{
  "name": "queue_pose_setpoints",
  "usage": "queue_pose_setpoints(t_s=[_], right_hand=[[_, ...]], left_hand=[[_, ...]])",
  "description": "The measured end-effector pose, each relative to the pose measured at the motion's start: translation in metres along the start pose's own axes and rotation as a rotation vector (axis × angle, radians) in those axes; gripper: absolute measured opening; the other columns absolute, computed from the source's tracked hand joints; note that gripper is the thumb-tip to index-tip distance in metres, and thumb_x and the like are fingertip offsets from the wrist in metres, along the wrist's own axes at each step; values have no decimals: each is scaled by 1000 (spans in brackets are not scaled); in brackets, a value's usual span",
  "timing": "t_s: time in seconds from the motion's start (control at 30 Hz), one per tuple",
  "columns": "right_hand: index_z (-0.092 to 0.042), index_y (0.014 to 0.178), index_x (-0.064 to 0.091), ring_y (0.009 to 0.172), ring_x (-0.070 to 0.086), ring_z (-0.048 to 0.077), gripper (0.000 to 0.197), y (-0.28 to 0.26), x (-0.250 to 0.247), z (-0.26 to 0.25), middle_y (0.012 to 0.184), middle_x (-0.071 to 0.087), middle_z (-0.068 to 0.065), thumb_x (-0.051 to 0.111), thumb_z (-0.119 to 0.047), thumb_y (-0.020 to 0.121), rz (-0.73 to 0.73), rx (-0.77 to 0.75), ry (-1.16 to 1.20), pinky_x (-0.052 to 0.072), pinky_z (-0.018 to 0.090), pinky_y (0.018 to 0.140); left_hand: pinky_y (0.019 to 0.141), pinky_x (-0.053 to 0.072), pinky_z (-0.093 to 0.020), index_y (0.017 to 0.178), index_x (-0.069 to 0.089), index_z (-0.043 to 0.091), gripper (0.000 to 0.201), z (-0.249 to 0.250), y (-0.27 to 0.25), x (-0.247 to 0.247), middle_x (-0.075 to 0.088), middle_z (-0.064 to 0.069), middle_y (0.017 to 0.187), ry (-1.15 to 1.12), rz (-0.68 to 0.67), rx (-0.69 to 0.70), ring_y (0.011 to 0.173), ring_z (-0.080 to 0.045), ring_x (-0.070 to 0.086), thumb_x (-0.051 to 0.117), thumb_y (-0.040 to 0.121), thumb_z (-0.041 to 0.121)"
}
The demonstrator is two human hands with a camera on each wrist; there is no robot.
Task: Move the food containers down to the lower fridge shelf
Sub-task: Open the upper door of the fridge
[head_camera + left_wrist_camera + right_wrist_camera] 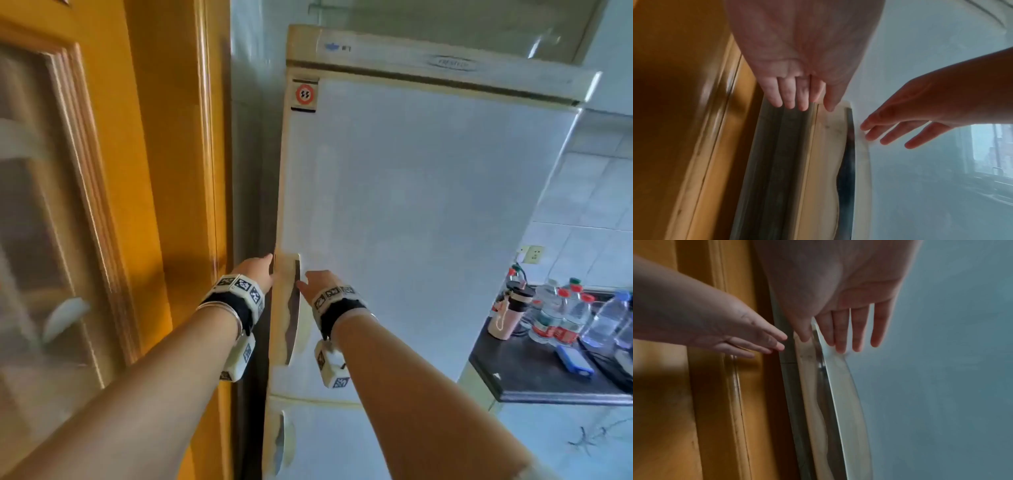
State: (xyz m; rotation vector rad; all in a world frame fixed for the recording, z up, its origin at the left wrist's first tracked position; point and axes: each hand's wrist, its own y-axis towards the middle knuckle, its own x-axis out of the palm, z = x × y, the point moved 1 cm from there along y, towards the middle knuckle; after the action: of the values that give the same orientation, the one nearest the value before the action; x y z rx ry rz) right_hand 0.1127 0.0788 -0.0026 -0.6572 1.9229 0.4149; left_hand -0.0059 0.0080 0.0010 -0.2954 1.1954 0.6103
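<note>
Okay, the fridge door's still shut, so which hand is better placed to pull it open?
Probably the right hand: its straight fingers already lie at the door handle. The left hand is at the fridge door side edge, beside the wooden door.

I cannot see the food containers or either shelf: the fridge door (428,222) hides the interior. From the head view, the left hand (255,270) conceals its own fingertips behind the door edge, and the handle (293,308) covers part of the right hand (317,282). Both wrist views cut off the palms at the top edge. The wooden door (85,205) is motion-blurred. The bottles (579,315) on the counter (534,377) are too small for me to read their labels.
</note>
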Motion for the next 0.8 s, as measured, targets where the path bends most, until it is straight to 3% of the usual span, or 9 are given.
queue_pose_setpoints(t_s=[0.13,0.33,0.43,0.57,0.63,0.8], right_hand=[[-12,117,61,104,63,26,39,28,18,1,118,66,9,43,-40,96,-50,19,22,47,34,89],[-10,120,54,107,63,28,34,41,28,-1,113,64,10,57,-30,92,-37,-10,96,49,37,90],[-10,108,58,88,64,25,21,40,30,1,91,61,6,50,-25,96,10,-16,69,47,32,75],[-14,96,61,56,50,12,17,31,31,-1,66,51,-3,47,-22,96,51,-9,44,39,24,57],[-17,95,61,59,54,14,15,20,30,-2,70,54,-3,47,-23,95,34,-20,19,42,26,60],[-12,106,62,80,61,28,26,-20,24,0,99,68,10,40,-20,96,17,-30,-68,43,29,68]], left_hand=[[105,44,-39,148,24,16,59,-7,16,15,38,-9,151,32,-46,-71,133,-29,45,44,96,33],[105,42,-39,147,28,17,56,-18,17,30,42,-11,148,44,-72,-101,132,-29,46,46,96,28],[104,42,-39,147,28,17,56,-19,12,28,41,-11,148,33,-67,-102,133,-29,46,48,95,28],[106,41,-40,148,26,17,59,-15,3,21,39,-10,150,-50,-40,-77,134,-30,44,50,94,27],[107,40,-41,148,24,18,62,-13,-3,18,37,-9,151,-127,-31,-55,135,-30,43,51,93,29],[109,36,-42,149,23,16,68,2,-28,-1,35,-8,153,-291,-9,-23,138,-29,38,54,91,35]])
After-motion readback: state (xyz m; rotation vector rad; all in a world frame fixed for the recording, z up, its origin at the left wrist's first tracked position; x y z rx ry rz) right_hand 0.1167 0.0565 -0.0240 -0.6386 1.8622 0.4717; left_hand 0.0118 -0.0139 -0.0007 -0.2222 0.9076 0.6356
